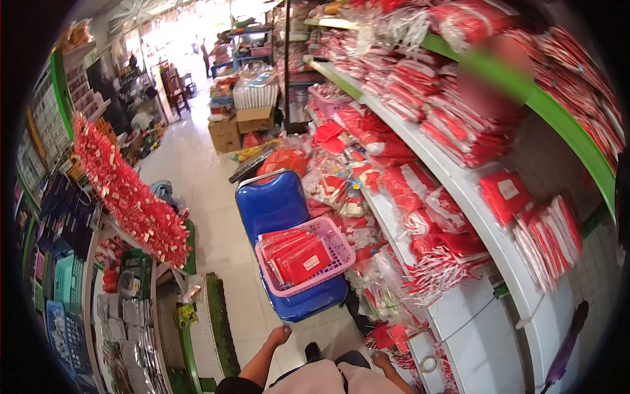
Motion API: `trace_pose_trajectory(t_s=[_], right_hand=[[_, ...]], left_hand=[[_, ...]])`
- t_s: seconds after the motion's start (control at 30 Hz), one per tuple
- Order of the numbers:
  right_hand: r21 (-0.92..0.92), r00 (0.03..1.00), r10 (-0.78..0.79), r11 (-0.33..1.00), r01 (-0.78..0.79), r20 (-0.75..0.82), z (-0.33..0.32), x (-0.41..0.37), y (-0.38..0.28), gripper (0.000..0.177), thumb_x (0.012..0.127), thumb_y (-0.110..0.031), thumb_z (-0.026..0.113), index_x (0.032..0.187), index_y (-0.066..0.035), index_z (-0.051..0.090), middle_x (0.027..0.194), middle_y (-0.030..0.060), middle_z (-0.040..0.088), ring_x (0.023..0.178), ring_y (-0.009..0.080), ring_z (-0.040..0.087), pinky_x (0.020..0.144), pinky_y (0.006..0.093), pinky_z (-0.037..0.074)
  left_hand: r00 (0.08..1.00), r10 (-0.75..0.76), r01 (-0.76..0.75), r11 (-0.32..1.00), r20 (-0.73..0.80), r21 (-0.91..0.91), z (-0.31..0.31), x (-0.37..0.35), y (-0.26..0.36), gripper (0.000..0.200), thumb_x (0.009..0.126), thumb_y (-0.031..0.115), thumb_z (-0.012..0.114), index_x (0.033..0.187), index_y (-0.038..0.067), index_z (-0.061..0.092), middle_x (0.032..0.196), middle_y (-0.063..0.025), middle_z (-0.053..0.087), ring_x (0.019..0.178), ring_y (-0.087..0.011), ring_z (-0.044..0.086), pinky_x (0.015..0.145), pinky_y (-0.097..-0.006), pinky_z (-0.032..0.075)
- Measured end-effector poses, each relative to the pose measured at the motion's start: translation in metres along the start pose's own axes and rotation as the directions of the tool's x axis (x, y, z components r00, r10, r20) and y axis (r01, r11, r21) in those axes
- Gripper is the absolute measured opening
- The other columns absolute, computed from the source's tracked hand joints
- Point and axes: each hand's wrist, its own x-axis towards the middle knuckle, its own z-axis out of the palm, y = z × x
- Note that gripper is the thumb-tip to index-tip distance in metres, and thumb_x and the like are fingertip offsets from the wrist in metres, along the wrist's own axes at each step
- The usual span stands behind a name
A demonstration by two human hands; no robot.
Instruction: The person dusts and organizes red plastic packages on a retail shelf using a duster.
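My left hand (280,335) hangs low in front of my body, its fingers curled in, with nothing seen in it. It is below a blue padded chair (271,199), not touching it. On the chair's seat stands a pink plastic basket (340,247) with several flat red packets (303,259) in clear wrap. My right hand (380,359) is at the lower middle, beside the lower shelves and close to red-and-white goods (392,335). Its fingers are too small and indistinct to make out.
Shelves (453,172) on the right hold stacked red-and-white packaged goods (453,125). Red tinsel (128,190) hangs over the left shelving. Cardboard boxes (225,134) stand farther up the tiled aisle (209,220). A dark purple folded umbrella (568,348) hangs at the lower right.
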Motion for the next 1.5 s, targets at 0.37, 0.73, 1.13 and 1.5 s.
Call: trace_pose_trajectory(t_s=[0.37,0.73,1.13,1.5], right_hand=[[0.277,0.925,-0.380,0.891,0.359,0.022,-0.127,0.190,-0.185,0.021,0.080,-0.020,0.060,0.093,-0.005,0.062,0.079,0.0158,0.064,0.073,0.0271,0.064,0.065,0.0361,0.048],[0.018,0.651,-0.758,0.651,0.759,-0.032,-0.174,0.323,-0.282,0.031,0.079,-0.008,0.055,0.110,-0.006,0.055,0.115,0.0187,0.050,0.100,0.0348,0.054,0.082,0.0404,0.046],[-0.321,0.567,-0.799,0.493,0.808,0.201,-0.165,0.396,-0.323,0.064,0.074,-0.008,0.058,0.135,-0.004,0.037,0.141,0.0152,0.034,0.132,0.0288,0.030,0.098,0.0437,0.034],[-0.455,0.628,-0.762,0.509,0.731,0.158,-0.160,0.406,-0.329,0.041,0.069,-0.008,0.064,0.110,-0.007,0.059,0.109,0.0103,0.051,0.108,0.0280,0.045,0.094,0.0528,0.034]], left_hand=[[0.934,-0.021,-0.073,0.966,-0.355,-0.248,-0.046,0.089,0.088,0.040,0.079,0.027,0.060,0.110,0.001,0.059,0.111,-0.0225,0.058,0.103,-0.0372,0.055,0.091,-0.0402,0.043],[0.909,-0.282,0.268,0.959,-0.306,-0.088,-0.013,0.125,0.081,0.067,0.083,0.041,0.056,0.133,0.000,0.040,0.141,-0.0239,0.030,0.134,-0.0403,0.022,0.109,-0.0402,0.023],[0.929,-0.367,0.361,0.926,-0.042,-0.111,-0.032,0.123,0.089,0.076,0.086,0.052,0.045,0.141,0.003,0.025,0.148,-0.0220,0.014,0.138,-0.0368,0.007,0.112,-0.0397,0.015],[0.932,-0.358,0.362,0.917,0.053,-0.167,-0.023,0.130,0.070,0.084,0.083,0.061,0.044,0.143,0.007,0.021,0.151,-0.0177,0.002,0.139,-0.0340,-0.004,0.111,-0.0455,0.010]])
